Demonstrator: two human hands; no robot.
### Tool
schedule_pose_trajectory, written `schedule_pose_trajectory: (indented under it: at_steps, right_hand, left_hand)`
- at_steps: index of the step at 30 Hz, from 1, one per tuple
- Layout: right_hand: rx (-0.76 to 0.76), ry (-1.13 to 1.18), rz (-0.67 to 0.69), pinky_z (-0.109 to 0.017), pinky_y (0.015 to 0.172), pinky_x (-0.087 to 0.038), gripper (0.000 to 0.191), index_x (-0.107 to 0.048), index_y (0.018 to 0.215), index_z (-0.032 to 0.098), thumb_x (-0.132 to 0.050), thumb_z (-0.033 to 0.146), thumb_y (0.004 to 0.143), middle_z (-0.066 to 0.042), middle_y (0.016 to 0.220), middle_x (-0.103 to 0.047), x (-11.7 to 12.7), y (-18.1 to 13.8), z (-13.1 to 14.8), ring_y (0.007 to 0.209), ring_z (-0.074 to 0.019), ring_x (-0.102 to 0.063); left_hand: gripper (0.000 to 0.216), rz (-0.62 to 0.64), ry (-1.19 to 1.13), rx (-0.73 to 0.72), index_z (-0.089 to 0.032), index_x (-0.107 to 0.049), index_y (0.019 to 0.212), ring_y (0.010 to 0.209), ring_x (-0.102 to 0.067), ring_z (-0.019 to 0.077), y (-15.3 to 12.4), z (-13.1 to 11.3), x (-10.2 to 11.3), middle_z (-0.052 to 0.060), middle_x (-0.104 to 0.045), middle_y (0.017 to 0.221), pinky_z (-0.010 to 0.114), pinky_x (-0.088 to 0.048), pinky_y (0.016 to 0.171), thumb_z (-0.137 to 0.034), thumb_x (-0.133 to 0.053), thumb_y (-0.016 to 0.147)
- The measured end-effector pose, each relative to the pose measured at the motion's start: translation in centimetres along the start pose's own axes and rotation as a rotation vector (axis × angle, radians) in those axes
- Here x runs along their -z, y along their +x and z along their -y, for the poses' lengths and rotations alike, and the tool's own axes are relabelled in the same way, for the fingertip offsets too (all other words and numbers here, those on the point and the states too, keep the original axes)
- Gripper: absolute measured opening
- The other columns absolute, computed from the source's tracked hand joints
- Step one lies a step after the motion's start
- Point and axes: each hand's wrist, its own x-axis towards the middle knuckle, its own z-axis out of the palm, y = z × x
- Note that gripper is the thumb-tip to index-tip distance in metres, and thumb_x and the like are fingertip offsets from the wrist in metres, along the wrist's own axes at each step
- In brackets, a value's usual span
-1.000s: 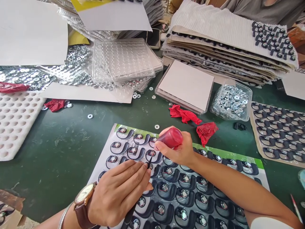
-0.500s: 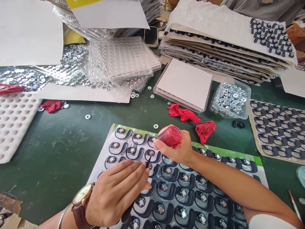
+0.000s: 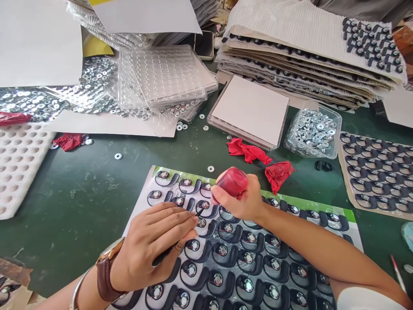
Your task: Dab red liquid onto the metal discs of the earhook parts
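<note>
My left hand (image 3: 155,245), with a brown-strapped watch on its wrist, pinches a thin black brush (image 3: 179,243) whose tip points at a black part near the top of a white-and-green sheet (image 3: 142,202). The sheet carries several rows of black hook-shaped parts with silver discs (image 3: 248,258). My right hand (image 3: 243,200) grips a small red bottle (image 3: 232,181), tilted over the sheet's upper rows, just right of the brush tip.
A clear tub of metal washers (image 3: 312,133) stands at the right, with red rags (image 3: 250,153) beside it. Clear blister trays (image 3: 161,75), stacked cardboard sheets with parts (image 3: 306,47), a white foam tray (image 3: 19,163) and loose washers lie on the green table (image 3: 77,193).
My left hand slid left and back toward me, and the brush now lies flatter with its tip by the same upper rows. The red bottle stayed nearly in place.
</note>
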Motion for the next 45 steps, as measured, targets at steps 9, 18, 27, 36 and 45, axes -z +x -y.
schedule_pose_trajectory:
  at_steps: [9, 18, 27, 36, 45]
  right_hand:
    - [0.043, 0.036, 0.053, -0.029, 0.052, -0.051, 0.024, -0.064, 0.075, 0.019, -0.066, 0.042, 0.082, -0.002, 0.058, -0.063, -0.4, -0.3, -0.5, 0.052, -0.0152, -0.059]
    - [0.188, -0.058, 0.097, -0.027, 0.055, -0.048, 0.026, -0.063, 0.072, 0.019, -0.075, 0.041, 0.075, -0.001, 0.065, -0.064, 0.0, 0.4, 0.6, 0.055, -0.0135, -0.058]
    - [-0.079, 0.237, 0.071, -0.029, 0.054, -0.051, 0.028, -0.06, 0.078, 0.019, -0.071, 0.044, 0.08, -0.002, 0.061, -0.065, 0.4, -1.8, 2.1, 0.054, -0.0163, -0.062]
    - [0.025, 0.202, 0.034, -0.031, 0.059, -0.056, 0.027, -0.061, 0.087, 0.019, -0.075, 0.038, 0.075, -0.005, 0.067, -0.07, -1.8, -3.4, -0.4, 0.061, -0.0185, -0.067]
    - [0.116, 0.12, 0.035, -0.028, 0.056, -0.055, 0.024, -0.062, 0.084, 0.019, -0.077, 0.034, 0.073, -0.004, 0.067, -0.069, -1.8, -3.3, -0.3, 0.057, -0.0167, -0.065]
  left_hand:
    - [0.017, -0.045, -0.117, 0.185, -0.017, -0.067, 0.097, 0.077, -0.069, 0.0143, 1.1, 0.7, 0.4, 0.003, -0.074, 0.087, 0.027, -0.057, 0.071, -0.006, -0.059, 0.087]
    - [0.012, -0.103, -0.15, 0.325, -0.016, -0.069, 0.085, 0.069, -0.068, 0.0135, 1.5, 1.1, 0.4, 0.003, -0.073, 0.079, 0.022, -0.056, 0.062, -0.016, -0.058, 0.09]
    - [0.021, -0.117, 0.067, -0.036, -0.013, -0.067, 0.104, 0.08, -0.072, 0.0157, -1.4, -1.8, 0.5, 0.005, -0.075, 0.087, 0.027, -0.06, 0.075, -0.008, -0.056, 0.087]
    - [0.018, -0.021, 0.258, -0.161, -0.008, -0.069, 0.102, 0.09, -0.073, 0.0186, -3.0, -3.0, -0.5, 0.008, -0.076, 0.094, 0.031, -0.06, 0.084, -0.015, -0.056, 0.092]
    - [0.019, -0.012, 0.254, -0.145, -0.007, -0.07, 0.1, 0.09, -0.073, 0.0198, -2.8, -3.3, -0.5, 0.009, -0.075, 0.095, 0.032, -0.06, 0.082, -0.013, -0.054, 0.092]
